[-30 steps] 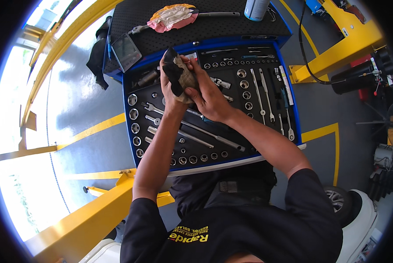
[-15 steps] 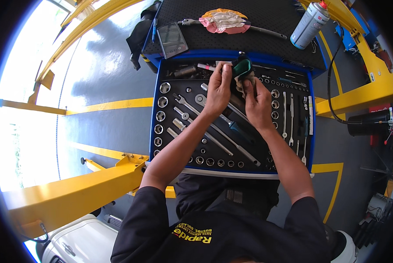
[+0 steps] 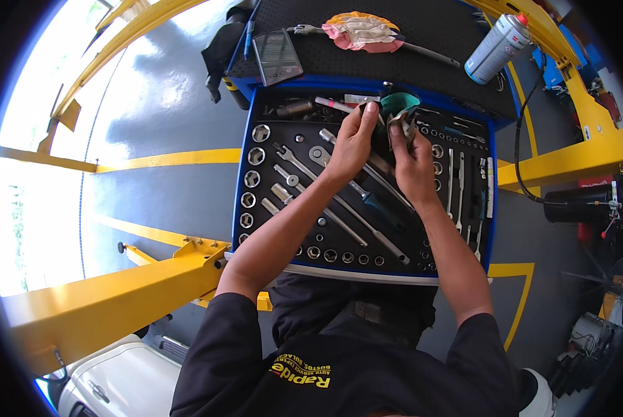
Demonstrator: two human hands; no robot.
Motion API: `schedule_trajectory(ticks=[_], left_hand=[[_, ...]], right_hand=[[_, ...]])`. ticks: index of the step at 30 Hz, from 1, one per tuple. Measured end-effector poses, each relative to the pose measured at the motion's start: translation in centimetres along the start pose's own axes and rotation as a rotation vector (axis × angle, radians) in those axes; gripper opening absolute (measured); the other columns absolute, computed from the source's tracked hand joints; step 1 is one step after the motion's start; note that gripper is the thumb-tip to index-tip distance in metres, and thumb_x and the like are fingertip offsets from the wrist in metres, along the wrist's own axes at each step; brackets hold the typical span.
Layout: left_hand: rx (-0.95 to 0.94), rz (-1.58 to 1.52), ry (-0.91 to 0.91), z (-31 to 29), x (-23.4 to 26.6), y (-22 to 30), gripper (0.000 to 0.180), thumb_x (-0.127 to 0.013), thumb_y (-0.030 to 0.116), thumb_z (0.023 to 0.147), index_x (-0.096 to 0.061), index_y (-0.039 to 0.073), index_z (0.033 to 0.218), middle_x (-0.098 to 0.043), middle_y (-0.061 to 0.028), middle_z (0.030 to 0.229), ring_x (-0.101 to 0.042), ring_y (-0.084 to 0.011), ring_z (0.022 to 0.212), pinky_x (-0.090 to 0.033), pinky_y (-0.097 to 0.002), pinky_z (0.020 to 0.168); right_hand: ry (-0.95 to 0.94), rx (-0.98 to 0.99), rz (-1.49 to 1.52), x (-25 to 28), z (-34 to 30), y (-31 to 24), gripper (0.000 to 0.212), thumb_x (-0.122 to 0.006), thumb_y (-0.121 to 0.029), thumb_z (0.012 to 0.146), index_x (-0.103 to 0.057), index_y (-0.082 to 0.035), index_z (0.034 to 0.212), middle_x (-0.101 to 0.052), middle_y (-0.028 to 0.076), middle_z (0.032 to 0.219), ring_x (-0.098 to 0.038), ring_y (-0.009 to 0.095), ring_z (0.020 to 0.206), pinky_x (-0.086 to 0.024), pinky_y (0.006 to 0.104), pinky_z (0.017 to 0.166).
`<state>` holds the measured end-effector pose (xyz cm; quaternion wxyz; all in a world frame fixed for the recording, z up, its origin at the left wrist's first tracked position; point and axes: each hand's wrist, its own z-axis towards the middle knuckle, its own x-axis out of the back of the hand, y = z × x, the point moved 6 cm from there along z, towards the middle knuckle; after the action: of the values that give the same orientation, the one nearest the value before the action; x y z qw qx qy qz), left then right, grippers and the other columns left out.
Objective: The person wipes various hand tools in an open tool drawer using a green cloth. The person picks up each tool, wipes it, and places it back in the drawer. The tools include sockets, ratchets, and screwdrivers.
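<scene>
since a moment ago both hands have shifted toward the tool drawer's [image 3: 245, 174] far edge; left hand [image 3: 351, 142] and right hand [image 3: 410, 163] close together, clamped on a dark glove [image 3: 389, 115] between them.

We see bright daylight glaring off the floor [image 3: 152, 118] at left, sharp centre, edges bent and vignetted black.

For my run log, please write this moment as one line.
left hand: fingertips on dark glove | right hand: holds same glove | below: tool drawer, sockets, wrenches | top: spray can, phone
</scene>
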<state>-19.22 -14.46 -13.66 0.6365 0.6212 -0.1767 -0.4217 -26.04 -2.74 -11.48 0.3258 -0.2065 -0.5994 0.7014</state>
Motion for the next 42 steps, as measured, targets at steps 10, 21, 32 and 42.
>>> schedule_trajectory(ticks=[10,21,32,42], left_hand=[[0.110,-0.314,0.156,0.9,1.6,0.7,0.024,-0.061,0.026,0.110,-0.072,0.005,0.106,-0.070,0.0030,0.094,-0.061,-0.0041,0.082,-0.050,-0.0235,0.075],[-0.103,-0.279,0.255,1.9,3.9,2.0,0.014,-0.067,0.018,0.107,-0.067,0.006,0.115,-0.064,0.0051,0.096,-0.058,-0.0027,0.088,-0.048,-0.0216,0.079],[-0.423,0.810,-0.169,-1.0,-2.5,2.9,0.015,-0.069,0.016,0.103,-0.063,0.002,0.105,-0.070,-0.0116,0.087,-0.068,-0.0271,0.075,-0.050,-0.0369,0.067],[-0.100,0.724,-0.114,-2.2,-2.6,2.1,0.049,-0.042,0.040,0.116,-0.060,0.002,0.090,-0.050,-0.0115,0.062,-0.050,-0.0233,0.056,-0.041,-0.0415,0.058]], right_hand=[[-0.111,-0.440,0.789,0.7,0.9,4.3,0.046,-0.050,-0.049,0.110,-0.064,-0.012,0.134,-0.077,0.005,0.110,-0.076,0.017,0.091,-0.059,0.0325,0.061],[-0.092,-0.212,0.533,0.3,0.6,1.5,0.015,-0.071,-0.026,0.104,-0.067,-0.012,0.108,-0.065,-0.006,0.087,-0.059,0.005,0.069,-0.044,0.0251,0.054],[0.372,-0.050,0.299,6.4,2.3,1.1,0.025,-0.066,-0.030,0.108,-0.069,-0.011,0.092,-0.051,-0.012,0.074,-0.041,-0.002,0.069,-0.031,0.0219,0.060],[0.270,-0.107,0.748,7.1,3.2,1.8,0.035,-0.056,-0.036,0.111,-0.060,-0.010,0.135,-0.064,0.003,0.125,-0.061,0.015,0.113,-0.049,0.0350,0.098]])
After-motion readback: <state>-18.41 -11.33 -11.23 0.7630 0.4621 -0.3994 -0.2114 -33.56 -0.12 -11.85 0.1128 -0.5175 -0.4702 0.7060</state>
